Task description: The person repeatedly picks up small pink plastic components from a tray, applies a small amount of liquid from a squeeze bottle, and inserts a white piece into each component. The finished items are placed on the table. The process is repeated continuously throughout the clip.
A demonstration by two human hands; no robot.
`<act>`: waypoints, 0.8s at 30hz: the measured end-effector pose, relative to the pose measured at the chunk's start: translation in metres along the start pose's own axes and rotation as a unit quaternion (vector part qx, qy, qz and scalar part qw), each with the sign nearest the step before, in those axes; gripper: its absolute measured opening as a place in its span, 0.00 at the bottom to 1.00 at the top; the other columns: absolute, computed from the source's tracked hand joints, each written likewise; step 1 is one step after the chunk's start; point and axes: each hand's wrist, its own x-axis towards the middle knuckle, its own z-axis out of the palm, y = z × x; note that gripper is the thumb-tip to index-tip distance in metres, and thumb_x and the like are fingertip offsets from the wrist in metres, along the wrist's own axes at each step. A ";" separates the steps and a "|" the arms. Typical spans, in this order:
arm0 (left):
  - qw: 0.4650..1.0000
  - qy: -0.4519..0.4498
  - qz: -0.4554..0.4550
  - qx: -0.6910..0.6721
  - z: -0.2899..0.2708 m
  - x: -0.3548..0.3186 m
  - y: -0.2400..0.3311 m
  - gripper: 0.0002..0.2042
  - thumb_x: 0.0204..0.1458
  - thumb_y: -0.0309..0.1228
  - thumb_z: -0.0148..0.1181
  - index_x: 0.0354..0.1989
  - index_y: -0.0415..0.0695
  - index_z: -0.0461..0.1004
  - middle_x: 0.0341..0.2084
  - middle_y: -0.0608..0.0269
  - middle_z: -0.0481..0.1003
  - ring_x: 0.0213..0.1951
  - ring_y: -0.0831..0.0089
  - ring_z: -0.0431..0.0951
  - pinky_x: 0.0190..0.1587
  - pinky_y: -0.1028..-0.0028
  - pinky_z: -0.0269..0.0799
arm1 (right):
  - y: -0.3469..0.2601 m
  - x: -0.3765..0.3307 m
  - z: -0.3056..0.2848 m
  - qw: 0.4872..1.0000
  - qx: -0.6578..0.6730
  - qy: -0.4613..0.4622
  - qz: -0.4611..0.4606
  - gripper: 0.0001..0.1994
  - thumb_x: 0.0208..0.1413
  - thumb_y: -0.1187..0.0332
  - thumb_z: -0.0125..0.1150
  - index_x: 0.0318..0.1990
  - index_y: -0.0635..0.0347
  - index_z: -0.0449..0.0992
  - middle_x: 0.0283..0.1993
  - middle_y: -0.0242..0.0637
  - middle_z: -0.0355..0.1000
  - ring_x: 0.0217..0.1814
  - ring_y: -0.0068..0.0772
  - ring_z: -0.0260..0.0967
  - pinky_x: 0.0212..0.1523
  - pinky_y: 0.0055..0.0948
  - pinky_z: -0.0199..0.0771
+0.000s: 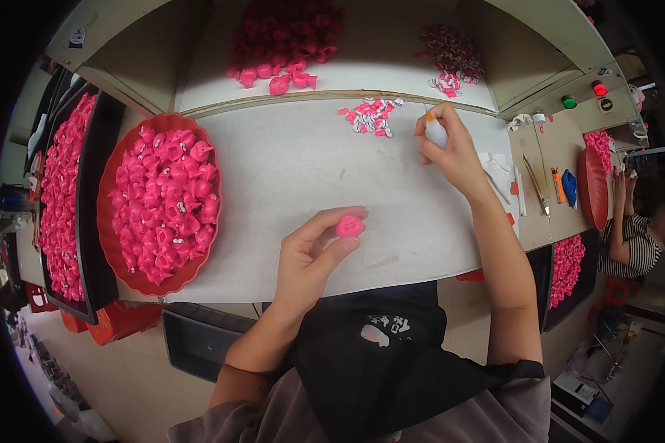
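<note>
- At the far left, a long black tray [96, 221] of pink plastic pieces runs down the bench edge; its outer side bends into the dark rim and cannot be made out.
- Just beside it sits a red scalloped bowl [114, 155] heaped with small pink parts [166, 203], some showing white bits; their exact form is too small to tell.
- The left hand [310, 255] pinches one small pink piece [349, 226] between thumb and fingertips, above the white work surface [288, 170]; the underside of the piece is hidden.
- Near the back edge lies a small cluster of white-and-pink bits [369, 116], well apart from the left hand.
- On the raised shelf behind, a heap of pink parts [284, 37] and a second scatter of white-and-pink bits [451, 59] are partly cut off by the top edge.
- The right hand [451, 148] is closed round a small white bottle with an orange tip [434, 131]; most of the bottle is covered by the fingers.
- At the right, another person's striped sleeve [638, 247] shows, mostly lost in the rim.
</note>
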 end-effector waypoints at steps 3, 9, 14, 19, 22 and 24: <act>1.000 0.010 -0.011 0.009 -0.005 -0.003 0.000 0.14 0.47 0.18 0.54 0.44 0.34 0.69 0.43 0.57 0.71 0.46 0.72 0.69 0.51 0.73 0.62 | 0.004 0.013 0.018 0.985 -0.159 0.014 -0.066 0.09 0.43 0.72 0.61 0.33 0.60 0.70 0.30 0.33 0.69 0.31 0.28 0.68 0.31 0.24 0.68; 1.000 0.012 -0.008 0.011 -0.011 0.000 -0.002 0.14 0.47 0.18 0.54 0.44 0.35 0.69 0.43 0.57 0.71 0.47 0.71 0.69 0.52 0.72 0.62 | -0.008 0.010 0.041 0.960 -0.251 0.044 -0.119 0.09 0.41 0.71 0.63 0.31 0.63 0.72 0.31 0.40 0.71 0.31 0.38 0.69 0.33 0.30 0.67; 1.000 0.005 -0.005 0.010 -0.008 0.000 -0.004 0.14 0.47 0.19 0.54 0.44 0.35 0.69 0.43 0.56 0.71 0.47 0.71 0.69 0.52 0.72 0.62 | -0.007 0.011 0.033 0.960 -0.246 0.040 -0.126 0.08 0.43 0.74 0.61 0.34 0.62 0.73 0.32 0.40 0.71 0.32 0.37 0.70 0.33 0.30 0.67; 1.000 0.006 -0.009 0.013 0.003 -0.001 -0.004 0.14 0.47 0.22 0.56 0.44 0.35 0.69 0.40 0.56 0.72 0.42 0.70 0.72 0.48 0.72 0.65 | -0.019 -0.017 0.013 0.986 -0.109 -0.033 -0.125 0.08 0.45 0.78 0.57 0.36 0.64 0.74 0.29 0.37 0.70 0.27 0.26 0.68 0.28 0.25 0.67; 0.999 -0.023 -0.021 0.020 0.011 0.000 -0.007 0.14 0.48 0.22 0.55 0.44 0.35 0.69 0.40 0.56 0.72 0.42 0.71 0.72 0.48 0.73 0.66 | -0.036 -0.052 0.004 0.994 0.079 -0.069 0.012 0.07 0.47 0.78 0.56 0.35 0.66 0.73 0.30 0.36 0.71 0.29 0.25 0.69 0.29 0.21 0.68; 0.998 -0.043 -0.034 0.023 0.015 0.000 -0.009 0.14 0.48 0.22 0.55 0.45 0.35 0.69 0.41 0.56 0.72 0.42 0.71 0.72 0.48 0.73 0.66 | -0.034 -0.072 0.008 0.980 0.194 -0.037 0.032 0.05 0.48 0.79 0.55 0.34 0.67 0.73 0.28 0.36 0.71 0.28 0.23 0.68 0.29 0.20 0.68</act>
